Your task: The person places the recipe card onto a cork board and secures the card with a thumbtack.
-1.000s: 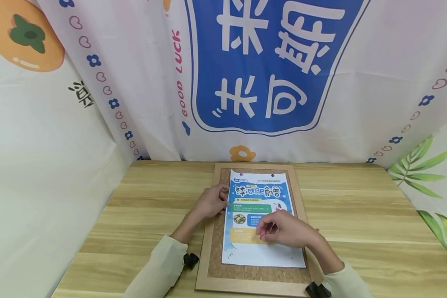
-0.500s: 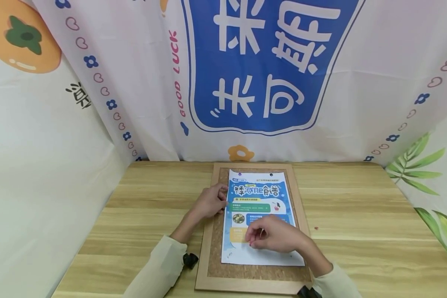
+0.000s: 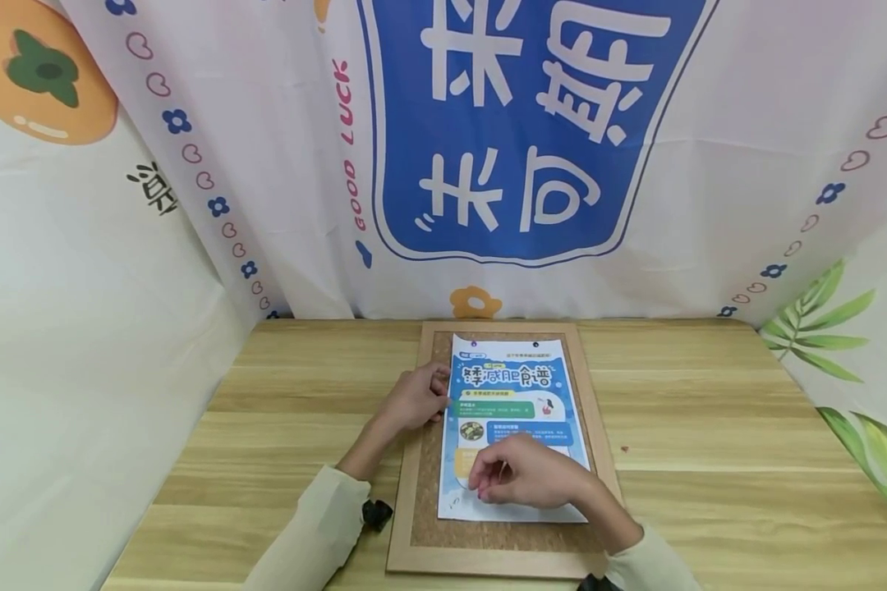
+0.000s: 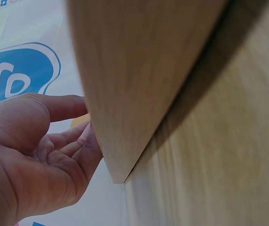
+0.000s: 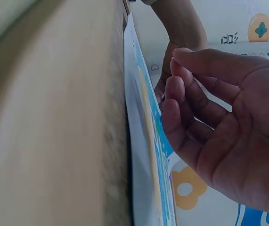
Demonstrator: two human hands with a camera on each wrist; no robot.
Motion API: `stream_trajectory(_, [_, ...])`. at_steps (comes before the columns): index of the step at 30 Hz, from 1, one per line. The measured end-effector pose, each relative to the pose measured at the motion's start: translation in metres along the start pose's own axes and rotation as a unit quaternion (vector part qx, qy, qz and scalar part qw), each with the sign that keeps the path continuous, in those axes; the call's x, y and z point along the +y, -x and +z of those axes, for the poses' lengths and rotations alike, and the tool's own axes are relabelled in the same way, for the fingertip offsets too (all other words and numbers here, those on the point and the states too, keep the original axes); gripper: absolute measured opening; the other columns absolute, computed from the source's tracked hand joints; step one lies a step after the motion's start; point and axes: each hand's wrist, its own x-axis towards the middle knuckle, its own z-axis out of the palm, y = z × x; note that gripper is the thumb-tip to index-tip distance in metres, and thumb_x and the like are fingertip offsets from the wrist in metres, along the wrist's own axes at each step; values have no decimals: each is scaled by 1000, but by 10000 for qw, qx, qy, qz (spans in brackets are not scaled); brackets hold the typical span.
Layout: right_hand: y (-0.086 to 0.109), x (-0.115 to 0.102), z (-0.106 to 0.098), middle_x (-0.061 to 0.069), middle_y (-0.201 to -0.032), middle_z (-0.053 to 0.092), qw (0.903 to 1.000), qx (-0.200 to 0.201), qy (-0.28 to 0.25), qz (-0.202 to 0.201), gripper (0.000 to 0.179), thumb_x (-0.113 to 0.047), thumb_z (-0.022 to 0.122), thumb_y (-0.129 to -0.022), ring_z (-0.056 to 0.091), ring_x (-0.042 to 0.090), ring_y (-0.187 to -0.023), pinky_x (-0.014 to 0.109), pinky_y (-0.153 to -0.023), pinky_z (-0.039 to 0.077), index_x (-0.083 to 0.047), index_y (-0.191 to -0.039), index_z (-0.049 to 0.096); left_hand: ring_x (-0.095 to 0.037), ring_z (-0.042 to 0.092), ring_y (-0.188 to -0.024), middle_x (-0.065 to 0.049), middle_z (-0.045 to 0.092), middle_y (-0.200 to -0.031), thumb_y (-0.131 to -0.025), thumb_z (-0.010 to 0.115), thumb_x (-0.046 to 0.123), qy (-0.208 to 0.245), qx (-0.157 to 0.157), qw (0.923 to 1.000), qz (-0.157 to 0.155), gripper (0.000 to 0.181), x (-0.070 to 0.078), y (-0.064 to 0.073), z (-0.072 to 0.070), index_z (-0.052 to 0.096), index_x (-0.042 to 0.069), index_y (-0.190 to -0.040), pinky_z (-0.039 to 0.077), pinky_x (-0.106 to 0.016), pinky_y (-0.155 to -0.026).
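Observation:
A printed poster [image 3: 562, 394] lies on a wood-framed cork board [image 3: 488, 535]. Its top edge carries a purple push pin [image 3: 474, 344] and a dark push pin [image 3: 535, 345]. The right hand [image 3: 526, 472] is over the poster's lower part, thumb and forefinger pinching a small pinkish push pin [image 3: 480, 493] that the fingertips mostly hide. In the right wrist view, the right hand [image 5: 219, 108] is beside the poster's surface. At the poster's left edge rests the left hand [image 3: 417, 398], fingers loosely bent. The left wrist view has the left hand [image 4: 44, 150] touching the board's side.
The board lies on a wood-grain table [image 3: 710, 410], its far end close to a printed cloth [image 3: 673, 271]. A tiny reddish object [image 3: 624, 449] lies on the table right of the board.
The right hand has moved left and slightly toward the person, over the poster's lower left, still pinching the push pin. The left hand has stayed in place against the poster.

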Motion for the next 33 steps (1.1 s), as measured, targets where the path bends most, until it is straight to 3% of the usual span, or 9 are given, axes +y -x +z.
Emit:
stream_trajectory(18, [-7, 3, 17, -2, -88, 77, 9999, -98, 22, 67, 6, -3, 76, -98, 65, -4, -77, 19, -73, 60, -8, -100, 78, -17, 67, -67, -12, 70, -97, -99, 71, -1, 80, -70, 9999, 17, 45, -1, 0, -2, 58, -1, -142, 57, -25, -57])
stream_trajectory(33, [-21, -2, 21, -11, -79, 73, 9961, -302, 760, 331, 14, 2, 76, -93, 61, -7, -68, 15, -67, 55, -13, -93, 80, -16, 67, -67, -12, 70, -99, -98, 72, -1, -15, -75, 10000, 19, 46, -2, 0, -2, 58, -1, -142, 58, -26, -58])
